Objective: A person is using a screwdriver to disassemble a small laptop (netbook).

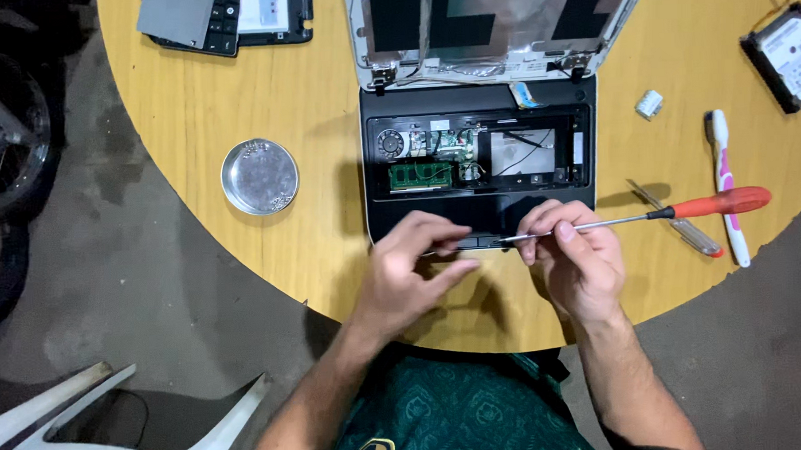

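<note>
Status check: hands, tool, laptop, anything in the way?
Right hand holds red-handled screwdriver, tip at laptop front edge. Left hand steadies there. Nothing blocking.

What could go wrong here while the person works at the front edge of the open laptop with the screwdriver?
The screwdriver tip is wedged at the laptop front edge; a slip might scratch the casing or jab the left hand fingers beside it. The right hand grips the thin shaft, not the red handle, so control may be weaker.
</note>
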